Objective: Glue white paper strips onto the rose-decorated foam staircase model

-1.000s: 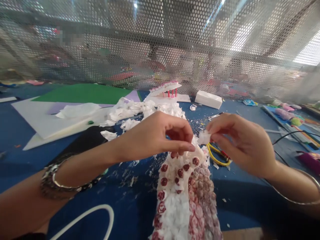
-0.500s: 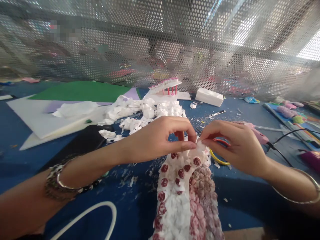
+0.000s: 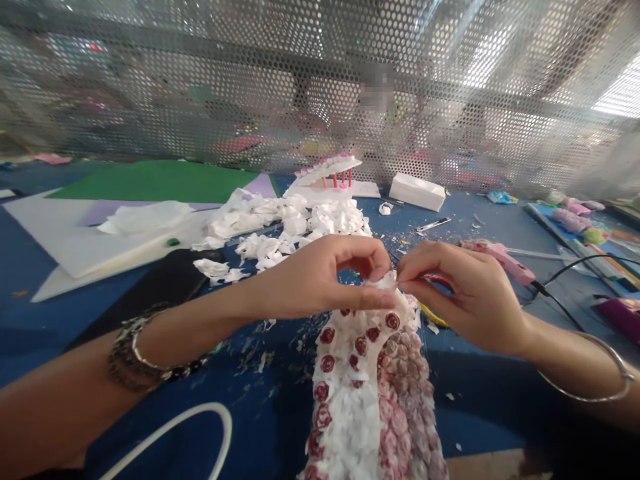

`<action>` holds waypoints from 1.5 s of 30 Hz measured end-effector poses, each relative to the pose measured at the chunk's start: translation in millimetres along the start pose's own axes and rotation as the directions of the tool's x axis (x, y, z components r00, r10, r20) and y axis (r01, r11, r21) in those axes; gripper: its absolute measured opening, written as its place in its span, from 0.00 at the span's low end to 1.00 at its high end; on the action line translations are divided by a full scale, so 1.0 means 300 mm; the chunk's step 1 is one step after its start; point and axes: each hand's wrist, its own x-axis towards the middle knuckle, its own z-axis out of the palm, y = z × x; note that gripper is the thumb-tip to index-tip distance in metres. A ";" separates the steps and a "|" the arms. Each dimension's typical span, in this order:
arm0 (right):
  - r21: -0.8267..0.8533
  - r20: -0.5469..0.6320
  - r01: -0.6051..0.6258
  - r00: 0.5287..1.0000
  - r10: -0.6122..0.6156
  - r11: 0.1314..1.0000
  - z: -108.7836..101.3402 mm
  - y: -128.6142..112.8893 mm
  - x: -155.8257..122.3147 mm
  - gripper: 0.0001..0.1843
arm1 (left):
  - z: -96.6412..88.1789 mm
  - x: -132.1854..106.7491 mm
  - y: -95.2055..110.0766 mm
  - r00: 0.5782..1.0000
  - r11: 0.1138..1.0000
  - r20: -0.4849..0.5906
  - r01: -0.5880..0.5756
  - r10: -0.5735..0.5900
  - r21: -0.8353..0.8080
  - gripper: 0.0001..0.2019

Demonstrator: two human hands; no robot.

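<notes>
A tall craft piece covered in white tissue tufts and small red and pink paper roses rises from the bottom centre. My left hand curls over its top, thumb and fingers pinched on the white tissue at the tip. My right hand meets it from the right, fingers pinched on the same small white tissue tuft at the top of the piece. Both wrists wear bangles.
A heap of white tissue pieces lies behind my hands on the blue table. Pink glue gun with black cord, yellow-handled scissors, white block, green and white foam sheets, black object. Perforated metal screen closes the back.
My right hand brought the white tissue tuft leftward and down onto the top of the piece. Both hands now pinch together there, and the glue gun has come into sight behind my right hand.
</notes>
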 end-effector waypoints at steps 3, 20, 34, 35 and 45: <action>0.006 0.019 -0.026 0.999 0.026 1.000 -0.004 0.002 -0.002 0.01 | -0.005 0.000 0.001 0.999 0.999 -0.005 -0.033 0.033 0.003 0.13; -0.025 0.049 -0.026 0.998 0.027 0.999 -0.020 -0.003 -0.001 0.02 | -0.009 -0.016 0.025 0.992 0.994 -0.125 0.022 -0.035 -0.104 0.09; 0.011 -0.045 -0.003 0.999 0.004 1.000 -0.001 -0.006 -0.006 0.14 | 0.017 -0.018 0.018 0.976 0.997 -0.219 -0.016 -0.002 -0.079 0.10; 0.033 -0.061 -0.027 0.998 0.029 0.999 0.003 -0.008 -0.007 0.19 | 0.017 -0.018 0.020 0.977 0.996 -0.214 -0.024 0.006 -0.080 0.10; 0.155 -0.256 -0.096 0.957 0.134 0.983 0.008 -0.033 -0.002 0.11 | 0.008 -0.032 0.049 0.972 0.985 -0.228 -0.023 0.062 0.170 0.08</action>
